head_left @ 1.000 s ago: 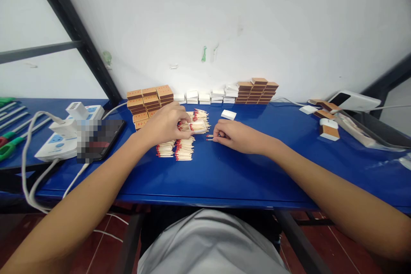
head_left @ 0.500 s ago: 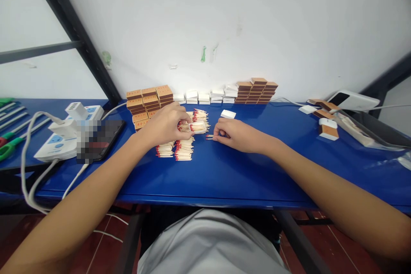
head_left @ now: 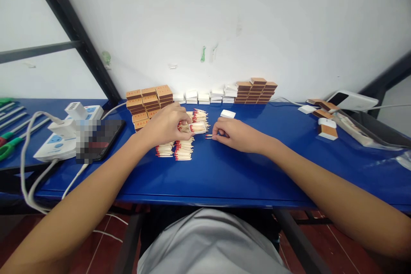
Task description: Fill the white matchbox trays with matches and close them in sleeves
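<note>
My left hand (head_left: pixel 167 123) is closed on a small white matchbox tray (head_left: pixel 203 130) that has red-tipped matches in it. Its fingers hide the tray's left end. Below and around that hand lie heaps of loose matches (head_left: pixel 184 150) on the blue table (head_left: pixel 224 180). To the right, my right hand (head_left: pixel 233 135) pinches a few matches (head_left: pixel 208 136), their red heads pointing left, low over the table. Just behind it lies a white tray (head_left: pixel 227 114), apart from the fingers.
Stacked brown matchboxes stand by the wall, one group (head_left: pixel 149 100) at left, another (head_left: pixel 256 92) at right, with white trays (head_left: pixel 204 98) between. A phone (head_left: pixel 107 137) and power strip (head_left: pixel 54 147) with cables lie left. An open matchbox (head_left: pixel 328 130) sits right.
Both hands stay almost where they were. The matches in my right fingertips have shifted slightly, with less of them showing, and the tray in my left hand has tilted a little.
</note>
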The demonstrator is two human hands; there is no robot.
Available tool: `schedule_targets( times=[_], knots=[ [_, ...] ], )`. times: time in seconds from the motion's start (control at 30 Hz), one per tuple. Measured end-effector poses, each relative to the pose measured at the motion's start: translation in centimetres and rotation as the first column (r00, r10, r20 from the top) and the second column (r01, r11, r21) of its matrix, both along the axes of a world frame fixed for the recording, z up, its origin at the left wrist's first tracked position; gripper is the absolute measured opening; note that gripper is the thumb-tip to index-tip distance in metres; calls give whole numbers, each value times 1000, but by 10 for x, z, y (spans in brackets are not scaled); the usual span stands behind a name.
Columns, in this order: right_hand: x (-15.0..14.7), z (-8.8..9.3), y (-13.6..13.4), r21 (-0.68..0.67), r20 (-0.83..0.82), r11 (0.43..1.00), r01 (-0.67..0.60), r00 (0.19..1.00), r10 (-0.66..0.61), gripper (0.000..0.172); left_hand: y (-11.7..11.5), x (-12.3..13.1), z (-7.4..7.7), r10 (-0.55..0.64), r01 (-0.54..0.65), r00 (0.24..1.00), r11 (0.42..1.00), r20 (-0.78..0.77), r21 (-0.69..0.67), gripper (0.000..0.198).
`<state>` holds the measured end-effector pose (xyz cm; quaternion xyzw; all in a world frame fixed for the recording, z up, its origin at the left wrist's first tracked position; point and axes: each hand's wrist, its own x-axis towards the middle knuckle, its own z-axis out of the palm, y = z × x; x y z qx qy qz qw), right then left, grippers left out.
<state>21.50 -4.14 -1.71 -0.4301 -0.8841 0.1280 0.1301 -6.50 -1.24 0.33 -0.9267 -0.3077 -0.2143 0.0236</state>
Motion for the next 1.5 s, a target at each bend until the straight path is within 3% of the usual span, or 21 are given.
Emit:
schedule_targets(
  times=[0.7,1.03,1.3,1.4,1.5],
  knots=[
    [0,-5,3,34,2,999,-9,1000,9,12,0,2,0,16,-16,999,1000,-37,9,19],
    [-1,9,-2,126,-93,992,30,995,-19,13,-8,9,2,4,-6,998,1000,-65,-23,16],
    [0,11,-3,98,-57,995,26,998,-21,15,-5,8,0,-2,0,998,1000,-69,-24,18],
    [4,9,-1,47,-40,998,-33,999,35,15,-1,3,0,16,-16,999,1000,-43,4,19],
    [6,8,-1,-4,-46,989,-147,988,147,29,2,1,0,17,-17,999,1000,-29,20,17]
  ],
)
